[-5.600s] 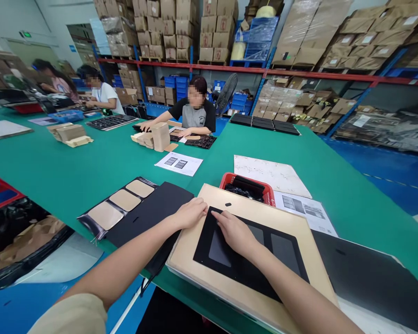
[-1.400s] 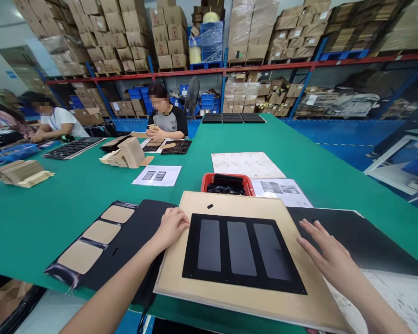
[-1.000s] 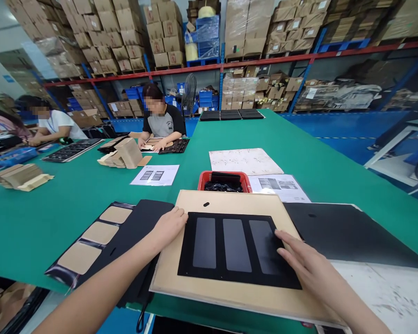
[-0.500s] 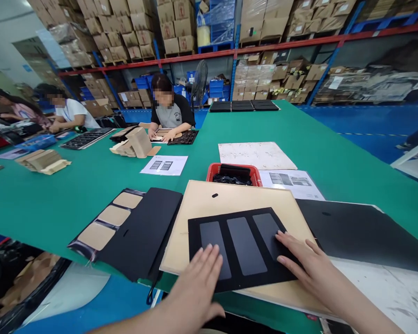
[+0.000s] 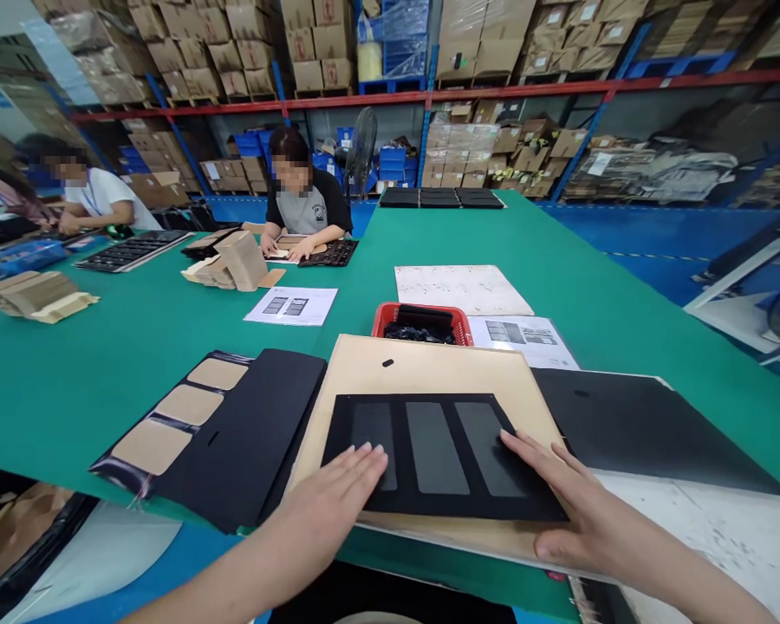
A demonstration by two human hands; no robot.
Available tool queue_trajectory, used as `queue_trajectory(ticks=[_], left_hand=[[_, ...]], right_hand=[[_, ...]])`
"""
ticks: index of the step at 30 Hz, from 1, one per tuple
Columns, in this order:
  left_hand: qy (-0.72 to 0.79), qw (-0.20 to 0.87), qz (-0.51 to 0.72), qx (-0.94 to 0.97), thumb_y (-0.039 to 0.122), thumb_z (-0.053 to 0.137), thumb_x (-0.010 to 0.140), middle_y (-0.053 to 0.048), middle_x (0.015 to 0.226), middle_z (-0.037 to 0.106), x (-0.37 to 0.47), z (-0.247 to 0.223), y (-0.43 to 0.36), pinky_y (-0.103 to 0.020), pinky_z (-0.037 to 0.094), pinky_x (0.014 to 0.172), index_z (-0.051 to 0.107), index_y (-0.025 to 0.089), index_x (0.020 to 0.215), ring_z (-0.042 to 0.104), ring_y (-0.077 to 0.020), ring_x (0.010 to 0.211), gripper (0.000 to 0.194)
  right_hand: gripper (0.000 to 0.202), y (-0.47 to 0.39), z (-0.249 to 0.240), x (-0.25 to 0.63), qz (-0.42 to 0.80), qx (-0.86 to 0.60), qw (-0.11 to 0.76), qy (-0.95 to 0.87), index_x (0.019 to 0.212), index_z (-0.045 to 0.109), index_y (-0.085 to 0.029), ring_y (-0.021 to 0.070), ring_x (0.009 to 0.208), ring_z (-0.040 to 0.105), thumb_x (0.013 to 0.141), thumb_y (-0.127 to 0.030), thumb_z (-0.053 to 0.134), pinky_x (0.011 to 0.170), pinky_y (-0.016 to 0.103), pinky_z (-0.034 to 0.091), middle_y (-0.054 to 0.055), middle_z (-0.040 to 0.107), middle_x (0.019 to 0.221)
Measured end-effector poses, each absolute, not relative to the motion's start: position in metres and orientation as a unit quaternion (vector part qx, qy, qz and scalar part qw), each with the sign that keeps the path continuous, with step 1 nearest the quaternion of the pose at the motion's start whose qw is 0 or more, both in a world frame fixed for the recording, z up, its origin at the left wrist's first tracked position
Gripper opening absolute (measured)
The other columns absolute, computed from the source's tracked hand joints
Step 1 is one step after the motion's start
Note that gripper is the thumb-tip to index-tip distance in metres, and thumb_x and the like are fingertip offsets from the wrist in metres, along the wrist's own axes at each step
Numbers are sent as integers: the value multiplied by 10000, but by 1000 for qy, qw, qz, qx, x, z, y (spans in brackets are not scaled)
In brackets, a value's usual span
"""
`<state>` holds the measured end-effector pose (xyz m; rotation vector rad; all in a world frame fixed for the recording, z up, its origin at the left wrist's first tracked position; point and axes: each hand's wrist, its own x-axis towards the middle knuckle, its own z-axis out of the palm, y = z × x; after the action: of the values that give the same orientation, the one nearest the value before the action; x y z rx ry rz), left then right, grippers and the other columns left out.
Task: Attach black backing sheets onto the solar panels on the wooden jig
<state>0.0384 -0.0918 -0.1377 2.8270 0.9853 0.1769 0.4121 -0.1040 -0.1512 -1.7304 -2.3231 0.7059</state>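
A black panel with three dark clear windows (image 5: 437, 446) lies on a pale tan board (image 5: 448, 364) in front of me. Flat on the panel's left part rests my left hand (image 5: 334, 494), fingers stretched out and close together. My right hand (image 5: 559, 485) lies over the panel's right edge, its fingers extended and its thumb apart. Neither hand grasps anything. To the left of the board is a folded black sheet (image 5: 260, 425), beside a dark strip carrying three tan rounded pads (image 5: 188, 406).
Behind the board stand a red basket (image 5: 379, 322) of black pieces, a printed sheet (image 5: 526, 342) and a stained white board (image 5: 461, 289). A black sheet (image 5: 650, 425) lies to the right. Across the green table (image 5: 338, 299), a co-worker (image 5: 308, 208) sits near stacked tan pads (image 5: 240, 260).
The black panel has turned slightly and now sits squarer on the tan board. My left hand has shifted left and up; my right hand has shifted slightly left. The camera view has swung right.
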Motion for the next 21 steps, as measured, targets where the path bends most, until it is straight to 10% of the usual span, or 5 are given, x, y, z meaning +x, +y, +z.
queue_trajectory(ticks=[5,10,15,21], left_hand=[[344,126,132,921,150,331,921,23,1398,473,20,-99,-66,-288,448,1009,255,304,1448,495,-166,1233,554],[444,184,283,830,476,470,897,10,1174,663,24,-64,-38,-388,477,981,417,298,1369,609,-221,1103,508],[511,226,298,774,514,569,815,-52,1335,548,46,-87,1,-414,442,1003,419,256,1361,515,-263,1217,622],[446,157,36,880,623,469,842,-115,1535,159,52,-151,-17,-464,173,1142,225,197,1462,115,-276,1411,791]], right_hand=[[334,-97,-139,405,218,-542,263,-768,1062,678,-315,273,1221,495,864,-455,448,1070,495,341,35,647,1173],[360,-84,-110,397,204,-615,424,-633,820,671,-275,280,866,640,739,-616,591,815,425,522,66,698,867],[564,-57,-117,398,241,-672,338,-613,1066,608,-197,300,933,636,772,-666,497,814,436,530,123,680,1033],[838,-71,-174,380,108,-664,109,-732,1451,243,-85,282,1384,220,857,-675,241,1140,464,190,154,272,1496]])
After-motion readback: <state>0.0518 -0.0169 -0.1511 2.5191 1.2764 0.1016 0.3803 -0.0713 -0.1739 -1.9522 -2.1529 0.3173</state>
